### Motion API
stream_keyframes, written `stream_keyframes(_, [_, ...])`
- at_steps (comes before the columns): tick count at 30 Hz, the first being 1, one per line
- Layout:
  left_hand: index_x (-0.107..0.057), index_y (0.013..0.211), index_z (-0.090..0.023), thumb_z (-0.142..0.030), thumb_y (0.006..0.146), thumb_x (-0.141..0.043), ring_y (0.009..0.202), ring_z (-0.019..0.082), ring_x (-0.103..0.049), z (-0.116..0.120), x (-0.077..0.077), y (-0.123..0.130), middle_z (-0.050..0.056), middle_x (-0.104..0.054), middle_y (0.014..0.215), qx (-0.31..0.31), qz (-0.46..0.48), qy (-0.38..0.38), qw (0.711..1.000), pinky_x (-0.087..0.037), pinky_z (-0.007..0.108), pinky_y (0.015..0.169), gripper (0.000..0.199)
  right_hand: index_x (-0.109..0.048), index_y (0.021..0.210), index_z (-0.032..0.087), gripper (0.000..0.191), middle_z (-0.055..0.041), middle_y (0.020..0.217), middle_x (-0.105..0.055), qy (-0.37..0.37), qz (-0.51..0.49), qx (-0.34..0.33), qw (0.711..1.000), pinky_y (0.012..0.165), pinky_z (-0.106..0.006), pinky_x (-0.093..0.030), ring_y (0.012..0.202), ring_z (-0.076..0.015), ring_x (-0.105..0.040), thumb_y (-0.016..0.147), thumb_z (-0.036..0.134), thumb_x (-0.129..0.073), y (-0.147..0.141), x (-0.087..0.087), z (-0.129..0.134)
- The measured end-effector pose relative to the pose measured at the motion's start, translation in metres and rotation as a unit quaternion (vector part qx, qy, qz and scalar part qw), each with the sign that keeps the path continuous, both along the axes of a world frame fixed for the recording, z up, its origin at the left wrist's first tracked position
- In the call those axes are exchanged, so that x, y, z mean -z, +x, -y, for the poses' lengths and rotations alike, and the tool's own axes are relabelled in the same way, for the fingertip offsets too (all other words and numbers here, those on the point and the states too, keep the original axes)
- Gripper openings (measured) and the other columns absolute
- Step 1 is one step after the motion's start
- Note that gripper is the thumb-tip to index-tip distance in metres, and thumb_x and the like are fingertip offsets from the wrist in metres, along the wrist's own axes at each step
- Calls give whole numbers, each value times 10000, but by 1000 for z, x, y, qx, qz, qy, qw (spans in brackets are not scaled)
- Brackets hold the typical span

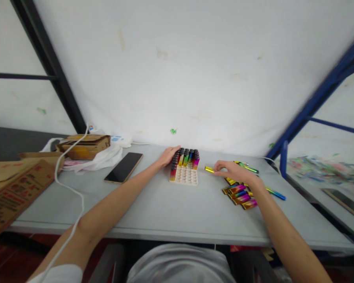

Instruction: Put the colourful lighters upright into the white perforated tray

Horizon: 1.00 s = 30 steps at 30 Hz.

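A white tray (183, 176) with rows of round holes stands on the grey table. Colourful metallic tubes with black tops (186, 156) fill its back and left side, while holes at the front right show bare. Against the tray's back left edge rests my left hand (168, 155), its fingers reaching along the side; whether they grip it is hard to tell. My right hand (224, 169) pinches a shiny yellow-gold tube (209, 169), held level to the right of the tray. Below and beside that hand lies a loose pile of similar multicoloured tubes (240, 195).
A black phone (124, 167) lies left of my left forearm. Cardboard boxes (85, 147) and a white plastic bag (107, 157) are at the left, with a white cable (82, 196) hanging across. Blue-green tubes (275, 193) lie at the right, near a blue metal frame (302, 114).
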State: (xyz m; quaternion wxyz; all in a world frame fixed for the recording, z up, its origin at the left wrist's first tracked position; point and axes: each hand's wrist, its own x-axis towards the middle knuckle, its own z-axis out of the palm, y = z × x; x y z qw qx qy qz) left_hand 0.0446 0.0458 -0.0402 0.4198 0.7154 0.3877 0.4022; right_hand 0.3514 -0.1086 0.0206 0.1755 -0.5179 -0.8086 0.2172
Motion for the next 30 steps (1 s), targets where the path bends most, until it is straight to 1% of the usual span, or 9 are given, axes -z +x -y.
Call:
stream_keyframes(5, [-618,648,-173,-685,865,-451,701,204,-558,1,-1,1,6,-636,636,2,1,5,1000,-439,321,760,581,-659,1060,192,396,-9,723,-682,42,-168,64,983,699,-320,-468,686,-179,-612,875,541,-656,-12,1,-7])
stream_keyframes(8, [-615,642,-175,-673,863,-449,717,205,-559,1,-2,1,14,-646,656,-7,-5,14,1000,-443,325,787,570,-691,1000,187,427,-1,740,-628,64,-328,93,938,678,-306,-467,660,-147,-551,796,559,-743,-29,-8,-8])
stream_keyframes(12, [-604,628,-176,-665,858,-442,728,208,-547,2,-4,1,21,-634,645,-11,-15,30,999,-443,329,788,564,-636,874,206,417,-22,813,-599,43,-462,96,880,696,-308,-507,738,-158,-566,845,620,-670,-61,-27,-5])
stream_keyframes(15, [-587,621,-178,-660,866,-439,699,201,-529,3,-5,1,11,-604,609,-1,-9,28,1000,-436,325,747,561,-548,887,226,440,-25,853,-607,8,-482,53,875,696,-310,-527,769,-166,-592,881,663,-593,-88,-33,1])
stream_keyframes(17, [-575,608,-180,-656,868,-444,677,193,-517,3,-5,1,3,-586,591,4,-5,26,1000,-429,318,716,558,-522,964,244,438,7,789,-584,-21,-481,27,876,631,-290,-510,663,-142,-556,896,675,-559,-104,-29,5])
stream_keyframes(20, [-566,601,-183,-657,873,-440,658,181,-498,4,-5,1,-6,-568,584,5,-7,33,999,-415,309,691,561,-509,1038,265,438,80,645,-429,-64,-487,18,871,466,-224,-369,486,-98,-361,898,678,-555,-122,-11,9])
stream_keyframes(23, [-557,604,-186,-667,875,-431,651,176,-481,6,-6,2,-10,-554,578,6,-6,30,1000,-404,304,676,566,-492,939,255,446,96,620,-327,-91,-479,37,872,420,-206,-242,464,-85,-245,879,688,-580,-134,8,12])
stream_keyframes(25, [-562,608,-186,-670,870,-430,667,182,-487,7,-7,2,-5,-559,582,2,-9,29,1000,-402,303,679,566,-452,827,245,485,87,605,-323,-75,-454,62,885,422,-220,-237,470,-90,-253,875,717,-555,-138,19,12])
stream_keyframes(30, [-579,618,-183,-680,856,-418,688,189,-492,10,-10,2,5,-573,601,-3,-19,34,999,-402,304,706,573,-407,636,229,568,43,555,-369,24,-356,120,927,476,-257,-280,521,-118,-341,883,733,-494,-140,35,12])
